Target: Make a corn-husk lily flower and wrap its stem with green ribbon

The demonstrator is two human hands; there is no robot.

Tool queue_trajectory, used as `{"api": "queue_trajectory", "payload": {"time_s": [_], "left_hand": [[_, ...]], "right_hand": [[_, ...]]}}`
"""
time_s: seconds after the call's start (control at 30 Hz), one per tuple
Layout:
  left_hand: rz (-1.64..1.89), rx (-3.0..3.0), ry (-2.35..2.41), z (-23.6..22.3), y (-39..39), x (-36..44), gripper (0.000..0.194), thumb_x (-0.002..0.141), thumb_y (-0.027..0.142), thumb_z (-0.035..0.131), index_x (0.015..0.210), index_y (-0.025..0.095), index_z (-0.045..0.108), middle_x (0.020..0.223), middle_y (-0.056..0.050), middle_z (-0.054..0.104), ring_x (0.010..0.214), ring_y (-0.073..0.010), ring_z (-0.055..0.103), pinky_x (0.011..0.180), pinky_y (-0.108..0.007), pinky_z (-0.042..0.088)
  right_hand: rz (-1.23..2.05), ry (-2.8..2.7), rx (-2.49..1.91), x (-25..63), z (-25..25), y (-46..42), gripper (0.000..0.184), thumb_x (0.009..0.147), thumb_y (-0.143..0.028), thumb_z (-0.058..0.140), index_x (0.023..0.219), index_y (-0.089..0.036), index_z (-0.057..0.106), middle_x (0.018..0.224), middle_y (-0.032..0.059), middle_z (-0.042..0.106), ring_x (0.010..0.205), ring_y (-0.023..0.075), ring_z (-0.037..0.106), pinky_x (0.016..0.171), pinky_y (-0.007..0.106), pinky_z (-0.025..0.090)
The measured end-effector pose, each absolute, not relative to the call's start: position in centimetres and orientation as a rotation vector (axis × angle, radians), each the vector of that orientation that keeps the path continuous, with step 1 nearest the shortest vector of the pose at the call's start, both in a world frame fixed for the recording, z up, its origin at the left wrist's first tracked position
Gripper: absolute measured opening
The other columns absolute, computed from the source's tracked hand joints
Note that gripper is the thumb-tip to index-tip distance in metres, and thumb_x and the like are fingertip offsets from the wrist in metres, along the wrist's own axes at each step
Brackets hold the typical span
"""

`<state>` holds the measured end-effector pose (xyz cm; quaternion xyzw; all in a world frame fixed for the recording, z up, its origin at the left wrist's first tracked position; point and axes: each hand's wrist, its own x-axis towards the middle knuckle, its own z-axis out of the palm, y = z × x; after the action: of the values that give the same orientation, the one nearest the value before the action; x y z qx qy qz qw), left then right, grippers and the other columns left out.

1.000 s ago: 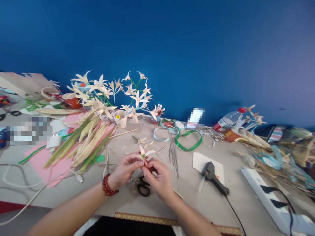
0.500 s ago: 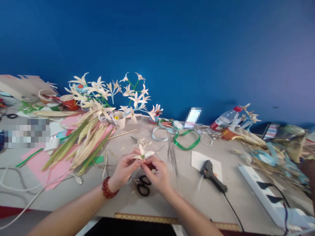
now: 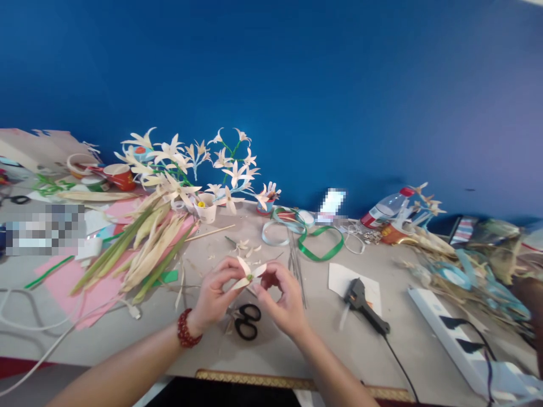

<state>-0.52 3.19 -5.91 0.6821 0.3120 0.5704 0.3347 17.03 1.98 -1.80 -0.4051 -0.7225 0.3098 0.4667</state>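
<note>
A small cream flower with a green centre (image 3: pixel 249 277) is held up between my two hands, its pale petals spread apart. My left hand (image 3: pixel 217 293), with a red bead bracelet at the wrist, pinches the flower's left side between thumb and fingers. On the other side my right hand (image 3: pixel 283 299) has its fingers curled in at the right petal; part of this grip is hidden. Below the hands, black-handled scissors (image 3: pixel 248 322) lie on the table. Loose cream petals (image 3: pixel 244 245) are scattered just beyond the flower.
Corn husks (image 3: pixel 146 254) lie on pink paper at left, behind them finished flowers (image 3: pixel 169 150) and a white cup (image 3: pixel 206 210). To the right are green ribbon (image 3: pixel 322 252), thin wires (image 3: pixel 296 260), a glue gun (image 3: pixel 365 308) on white card, and a power strip (image 3: pixel 445 339).
The flower has turned so its petals and green centre face me more. My right hand has shifted slightly right and its fingers have opened a little, uncovering more of the scissors.
</note>
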Motion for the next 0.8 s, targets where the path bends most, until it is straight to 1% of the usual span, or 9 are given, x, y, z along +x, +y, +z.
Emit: {"api": "queue_trajectory", "payload": {"time_s": [0.07, 0.17, 0.4, 0.8], "left_hand": [[1.501, 1.809, 0.820, -5.9, 3.2, -0.4, 0.010, 0.086, 0.014, 0.061, 0.093, 0.020, 0.066, 0.088, -0.003, 0.057, 0.086, -0.0175, 0.056, 0.077, -0.029, 0.046], [1.526, 1.851, 0.855, -5.6, 3.0, -0.3, 0.007, 0.085, 0.014, 0.062, 0.089, 0.019, 0.065, 0.085, -0.002, 0.057, 0.083, -0.0169, 0.055, 0.074, -0.028, 0.045], [1.502, 1.898, 0.881, -5.6, 2.7, -0.2, 0.011, 0.086, 0.010, 0.058, 0.090, 0.018, 0.065, 0.086, -0.004, 0.058, 0.084, -0.0179, 0.056, 0.075, -0.030, 0.046], [1.516, 1.941, 0.868, -5.6, 2.6, -0.2, 0.016, 0.086, 0.008, 0.057, 0.094, 0.019, 0.065, 0.087, -0.005, 0.059, 0.087, -0.0192, 0.056, 0.076, -0.032, 0.047]], "right_hand": [[0.795, -1.761, -0.996, 16.9, -1.7, 1.8, 0.015, 0.081, -0.021, 0.062, 0.095, -0.020, 0.055, 0.084, 0.0012, 0.056, 0.066, 0.0127, 0.056, 0.061, 0.025, 0.047], [0.823, -1.715, -1.024, 16.2, -1.8, 1.7, 0.019, 0.080, -0.023, 0.065, 0.095, -0.020, 0.055, 0.079, -0.0004, 0.056, 0.065, 0.0127, 0.055, 0.061, 0.025, 0.047], [0.796, -1.624, -1.010, 15.5, -2.1, 1.7, 0.009, 0.080, -0.020, 0.060, 0.088, -0.020, 0.055, 0.074, -0.0011, 0.055, 0.063, 0.0128, 0.053, 0.058, 0.024, 0.045], [0.803, -1.617, -0.974, 15.5, -2.5, 1.7, 0.008, 0.080, -0.017, 0.060, 0.086, -0.021, 0.055, 0.077, -0.0003, 0.054, 0.063, 0.0125, 0.052, 0.057, 0.024, 0.045]]}}
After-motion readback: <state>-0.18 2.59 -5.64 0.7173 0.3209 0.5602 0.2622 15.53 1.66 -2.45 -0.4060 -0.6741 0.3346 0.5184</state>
